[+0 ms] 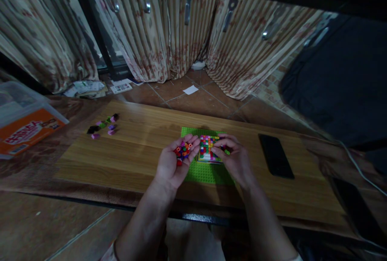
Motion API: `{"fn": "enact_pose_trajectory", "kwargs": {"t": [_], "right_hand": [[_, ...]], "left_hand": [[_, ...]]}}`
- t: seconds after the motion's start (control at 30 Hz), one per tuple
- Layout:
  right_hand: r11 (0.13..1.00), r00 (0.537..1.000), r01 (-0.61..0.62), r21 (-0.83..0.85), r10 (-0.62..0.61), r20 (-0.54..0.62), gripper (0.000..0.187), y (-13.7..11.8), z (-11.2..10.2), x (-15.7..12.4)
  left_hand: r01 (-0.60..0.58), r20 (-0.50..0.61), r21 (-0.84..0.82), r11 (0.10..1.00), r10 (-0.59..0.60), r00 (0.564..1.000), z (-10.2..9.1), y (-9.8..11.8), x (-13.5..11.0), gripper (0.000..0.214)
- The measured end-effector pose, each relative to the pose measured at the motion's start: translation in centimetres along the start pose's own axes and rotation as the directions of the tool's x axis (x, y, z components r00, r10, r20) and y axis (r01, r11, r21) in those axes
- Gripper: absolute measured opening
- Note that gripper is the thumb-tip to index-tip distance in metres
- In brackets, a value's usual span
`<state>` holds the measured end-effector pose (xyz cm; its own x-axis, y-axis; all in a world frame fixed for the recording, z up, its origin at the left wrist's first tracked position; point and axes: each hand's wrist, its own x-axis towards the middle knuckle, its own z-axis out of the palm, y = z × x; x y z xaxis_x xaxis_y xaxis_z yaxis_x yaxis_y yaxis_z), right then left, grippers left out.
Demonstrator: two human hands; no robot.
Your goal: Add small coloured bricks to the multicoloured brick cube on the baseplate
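A green baseplate lies on the wooden board, with a square block of small multicoloured bricks built on it. My left hand is palm up at the plate's left edge, cupped round a heap of small loose bricks, mostly red and orange. My right hand rests on the right side of the built block, its fingers pinched together at the block's edge; what they pinch is too small to make out.
Several loose purple, green and black bricks lie at the board's far left. A black phone lies flat to the right. A clear plastic box with an orange label stands at the left. Curtains and papers are behind.
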<state>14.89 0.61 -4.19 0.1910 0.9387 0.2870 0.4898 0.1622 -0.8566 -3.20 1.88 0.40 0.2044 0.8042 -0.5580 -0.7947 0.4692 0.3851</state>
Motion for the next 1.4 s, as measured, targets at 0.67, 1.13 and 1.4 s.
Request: {"fn": "enact_pose_trajectory", "kwargs": {"t": [0.67, 1.13, 1.4], "right_hand": [[0.962, 0.966, 0.255, -0.094, -0.258, -0.026, 0.014, -5.8, -0.2, -1.0], [0.907, 0.948, 0.317, -0.277, -0.292, 0.129, 0.01, -5.8, -0.2, -1.2], [0.992, 0.997, -0.023, 0.126, 0.032, -0.068, 0.01, -3.2, -1.7, -0.9]], "left_hand": [[0.098, 0.19, -0.059, 0.993, -0.085, 0.978, 0.9, -1.2, -1.3, 0.027], [0.149, 0.221, -0.021, 0.989, -0.141, 0.965, 0.9, -1.4, -1.3, 0.027], [0.095, 0.161, -0.012, 0.995, -0.092, 0.983, 0.6, -0.4, -0.7, 0.027]]}}
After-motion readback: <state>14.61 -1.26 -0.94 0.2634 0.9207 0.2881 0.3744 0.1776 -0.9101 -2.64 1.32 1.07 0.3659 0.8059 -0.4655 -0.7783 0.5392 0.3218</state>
